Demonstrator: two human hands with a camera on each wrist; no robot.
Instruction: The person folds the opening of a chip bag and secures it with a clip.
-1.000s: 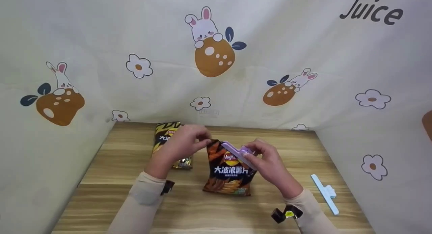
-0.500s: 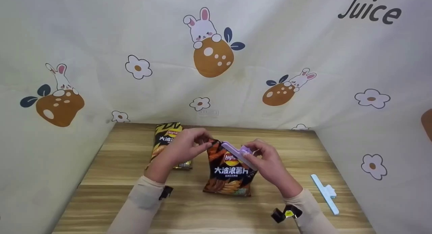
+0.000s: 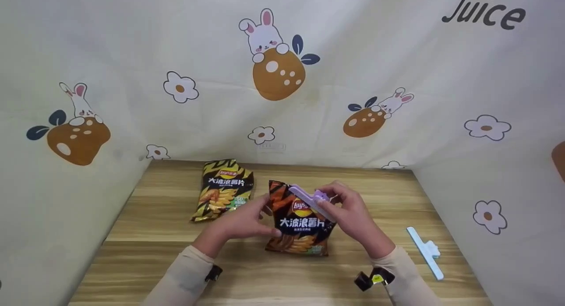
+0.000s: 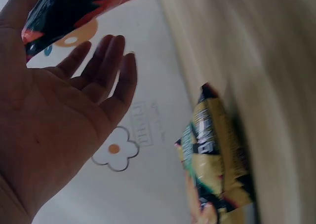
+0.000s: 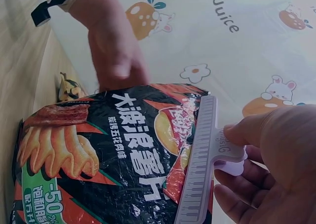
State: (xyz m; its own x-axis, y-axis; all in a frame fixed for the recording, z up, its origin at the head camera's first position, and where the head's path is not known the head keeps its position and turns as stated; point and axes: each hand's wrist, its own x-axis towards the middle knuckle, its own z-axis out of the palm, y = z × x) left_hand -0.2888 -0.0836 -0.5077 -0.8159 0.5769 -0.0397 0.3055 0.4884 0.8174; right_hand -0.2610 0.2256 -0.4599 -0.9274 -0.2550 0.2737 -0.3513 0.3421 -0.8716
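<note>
A black and orange Lay's chip bag (image 3: 302, 231) stands upright at the middle of the table. Across its top right corner sits a long lilac bag clip (image 3: 304, 198), slanting down to the right. My right hand (image 3: 355, 217) pinches the clip's handle between thumb and fingers; the right wrist view shows the clip bar (image 5: 200, 155) over the bag's upper edge. My left hand (image 3: 240, 220) is at the bag's left side, thumb at its front. In the left wrist view the fingers (image 4: 126, 81) are spread loosely, beside the bag's edge (image 4: 74, 12).
A black and yellow Lay's chip bag (image 3: 225, 189) lies at the back left, beyond the left hand. On the right of the wooden table (image 3: 256, 279) lies a light blue bag clip (image 3: 426, 255). A printed cloth (image 3: 212, 120) encloses the back and sides.
My left hand has let go of the orange bag's top left corner and moved down along its left side, uncovering the yellow bag. My right hand and the lilac clip have stayed in place.
</note>
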